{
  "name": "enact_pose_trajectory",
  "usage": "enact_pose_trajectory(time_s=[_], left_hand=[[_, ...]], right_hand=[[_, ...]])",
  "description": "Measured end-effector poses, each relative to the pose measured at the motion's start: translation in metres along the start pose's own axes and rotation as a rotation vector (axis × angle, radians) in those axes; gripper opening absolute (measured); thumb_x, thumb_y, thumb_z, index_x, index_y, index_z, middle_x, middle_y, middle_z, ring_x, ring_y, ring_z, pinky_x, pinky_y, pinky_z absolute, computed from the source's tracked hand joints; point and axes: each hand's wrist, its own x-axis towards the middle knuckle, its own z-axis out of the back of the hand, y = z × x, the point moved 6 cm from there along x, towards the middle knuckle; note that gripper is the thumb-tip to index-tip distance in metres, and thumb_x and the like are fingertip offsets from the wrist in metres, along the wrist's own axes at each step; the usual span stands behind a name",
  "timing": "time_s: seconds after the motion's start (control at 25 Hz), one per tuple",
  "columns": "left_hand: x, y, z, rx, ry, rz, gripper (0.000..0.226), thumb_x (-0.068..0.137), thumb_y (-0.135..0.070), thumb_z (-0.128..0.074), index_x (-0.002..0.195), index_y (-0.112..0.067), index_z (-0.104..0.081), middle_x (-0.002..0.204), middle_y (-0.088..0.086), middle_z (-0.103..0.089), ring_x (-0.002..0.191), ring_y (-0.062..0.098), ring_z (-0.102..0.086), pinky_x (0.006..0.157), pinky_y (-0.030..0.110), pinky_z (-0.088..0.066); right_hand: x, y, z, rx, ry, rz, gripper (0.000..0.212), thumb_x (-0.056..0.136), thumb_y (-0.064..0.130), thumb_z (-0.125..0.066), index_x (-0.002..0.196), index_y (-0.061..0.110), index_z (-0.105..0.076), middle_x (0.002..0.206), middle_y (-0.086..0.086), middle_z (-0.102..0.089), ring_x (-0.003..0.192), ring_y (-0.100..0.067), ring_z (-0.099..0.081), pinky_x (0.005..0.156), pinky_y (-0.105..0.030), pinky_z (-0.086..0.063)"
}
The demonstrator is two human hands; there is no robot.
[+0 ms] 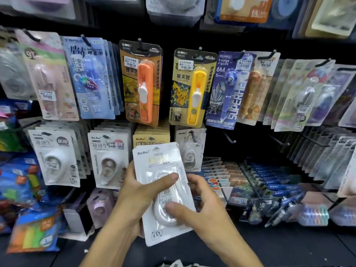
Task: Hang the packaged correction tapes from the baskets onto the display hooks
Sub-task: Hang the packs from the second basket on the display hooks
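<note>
Both my hands hold a small stack of white BoBo correction tape packs in front of the display wall, tilted slightly left. My left hand grips the stack from the left, thumb across the blister. My right hand holds it from the right, thumb pressing the lower blister. Behind the stack's top right, a black hook carries a matching white pack. More BoBo packs hang to the left. No basket shows clearly.
Two bare hooks jut out right of the matching pack. Orange and yellow clip-pusher packs hang above. Pen racks fill the lower right; coloured packets crowd the lower left.
</note>
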Motion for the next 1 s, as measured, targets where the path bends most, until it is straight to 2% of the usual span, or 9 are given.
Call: enact_pose_trajectory(time_s=[0.12,0.2,0.28,0.36,0.48,0.6,0.76,0.88,1.0], left_hand=[[-0.004,0.002,-0.004,-0.070,0.071,0.081,0.096,0.043,-0.031,-0.101,0.130,-0.015,-0.062,0.113,0.014,-0.078,0.100,0.037,-0.076,0.082,0.050,-0.062],[-0.006,0.000,-0.002,-0.057,0.104,0.086,0.083,0.053,-0.018,-0.100,0.128,-0.015,-0.064,0.112,0.017,-0.078,0.097,0.040,-0.076,0.077,0.051,-0.063],[-0.006,-0.005,0.003,-0.034,0.069,0.064,0.081,0.048,-0.008,-0.099,0.122,-0.018,-0.067,0.106,0.016,-0.079,0.091,0.039,-0.078,0.070,0.048,-0.064],[-0.004,-0.011,0.009,-0.050,0.033,0.021,0.075,0.046,-0.012,-0.096,0.116,-0.020,-0.070,0.104,0.015,-0.080,0.089,0.036,-0.078,0.065,0.044,-0.064],[-0.002,-0.020,0.013,-0.047,0.018,-0.041,0.075,0.047,-0.017,-0.099,0.117,-0.022,-0.070,0.107,0.013,-0.079,0.094,0.035,-0.078,0.074,0.045,-0.065],[0.000,-0.015,0.012,-0.032,-0.004,-0.054,0.081,0.048,-0.021,-0.096,0.123,-0.020,-0.067,0.109,0.011,-0.079,0.097,0.034,-0.077,0.078,0.046,-0.063],[0.003,-0.008,0.007,0.002,-0.086,-0.085,0.085,0.045,-0.015,-0.102,0.122,-0.020,-0.065,0.104,0.005,-0.081,0.092,0.026,-0.079,0.071,0.040,-0.064],[0.005,0.000,0.002,0.044,-0.117,-0.065,0.085,0.047,-0.023,-0.103,0.123,-0.019,-0.064,0.104,0.003,-0.081,0.093,0.026,-0.079,0.079,0.044,-0.063],[0.004,0.008,-0.009,0.005,0.073,0.040,0.086,0.054,-0.032,-0.099,0.130,-0.023,-0.062,0.114,0.005,-0.079,0.103,0.029,-0.077,0.082,0.043,-0.062]], right_hand=[[0.004,0.003,0.015,0.247,-0.144,0.006,0.042,0.072,0.036,-0.087,0.110,0.029,-0.069,0.103,-0.002,-0.078,0.091,-0.021,-0.076,0.075,-0.034,-0.059],[0.005,0.005,0.037,0.341,-0.300,-0.008,0.044,0.077,0.031,-0.085,0.115,0.021,-0.066,0.099,-0.004,-0.078,0.079,-0.021,-0.075,0.063,-0.034,-0.056],[0.000,0.002,0.055,0.242,-0.439,-0.013,0.041,0.083,0.033,-0.079,0.120,0.031,-0.061,0.097,0.005,-0.078,0.066,-0.014,-0.071,0.046,-0.028,-0.047],[-0.006,-0.003,0.065,0.105,-0.494,-0.009,0.044,0.085,0.037,-0.078,0.121,0.049,-0.054,0.103,0.016,-0.075,0.072,-0.007,-0.071,0.051,-0.027,-0.045],[-0.002,-0.010,0.061,-0.020,-0.459,0.003,0.038,0.082,0.050,-0.076,0.114,0.056,-0.056,0.115,0.023,-0.067,0.095,-0.011,-0.067,0.069,-0.031,-0.050],[0.022,-0.008,0.055,0.018,-0.462,-0.031,0.025,0.090,0.039,-0.073,0.107,0.053,-0.063,0.122,0.028,-0.062,0.097,-0.019,-0.063,0.074,-0.033,-0.050],[0.033,-0.013,0.037,-0.001,-0.296,-0.111,0.055,0.092,0.045,-0.068,0.141,0.046,-0.045,0.147,0.017,-0.047,0.120,-0.012,-0.059,0.094,-0.035,-0.053],[0.015,-0.002,0.008,-0.027,-0.094,0.016,0.068,0.068,0.069,-0.077,0.129,0.051,-0.053,0.129,0.022,-0.061,0.116,0.001,-0.060,0.090,-0.025,-0.053],[0.009,0.000,0.012,0.102,-0.172,0.069,0.049,0.069,0.048,-0.087,0.112,0.037,-0.066,0.111,0.006,-0.074,0.098,-0.012,-0.072,0.076,-0.025,-0.058]])
